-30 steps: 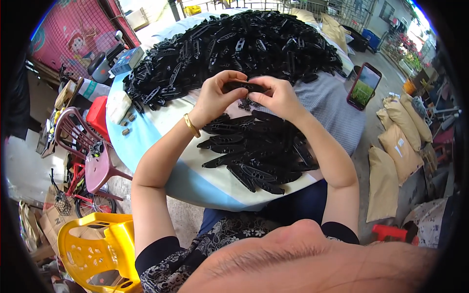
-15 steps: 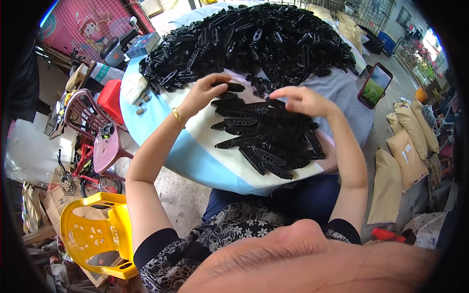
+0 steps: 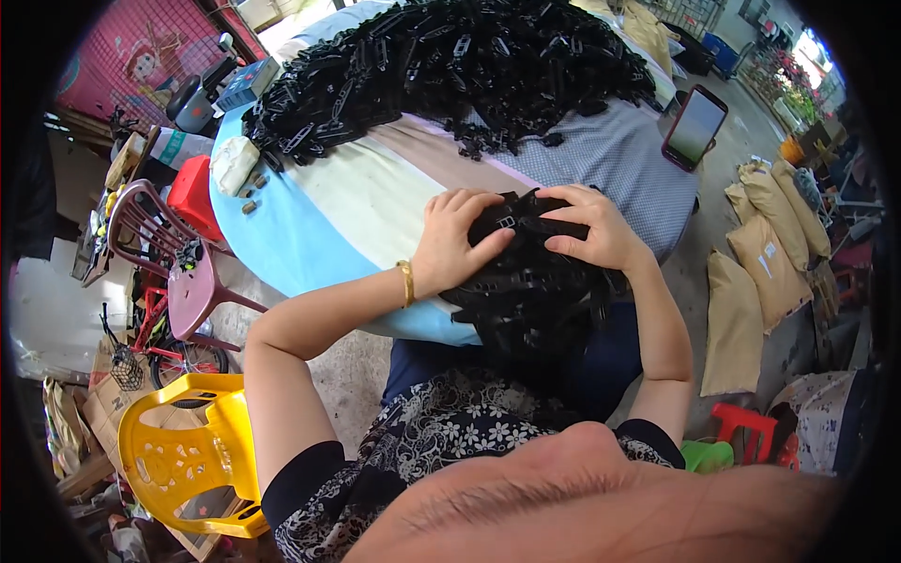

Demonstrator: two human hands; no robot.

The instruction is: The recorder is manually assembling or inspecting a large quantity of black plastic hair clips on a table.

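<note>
Slim black plastic pieces with pointed ends, like clips, form a small pile (image 3: pixel 526 300) at the near edge of the cloth-covered table (image 3: pixel 291 249). Some of them overhang the edge above my lap. My left hand (image 3: pixel 458 239) rests against the pile's far left side, thumb apart from the bent fingers. Opposite it, my right hand (image 3: pixel 601 228) lies on the far right side, its fingers spread over the pieces. Both palms face inward, with black pieces between them. A much larger heap (image 3: pixel 450 70) of similar pieces covers the far part of the table.
A phone (image 3: pixel 694 129) stands upright at the table's right. A white bundle (image 3: pixel 234 165) lies at the left edge. Around the table are a yellow chair (image 3: pixel 188 450), a pink chair (image 3: pixel 195 296), a red stool (image 3: pixel 746 427) and several tan sacks (image 3: pixel 732 324).
Both hands have moved toward me and closer together. The small pile has slid with them to the near edge and bunched up, uncovering cloth between it and the large heap.
</note>
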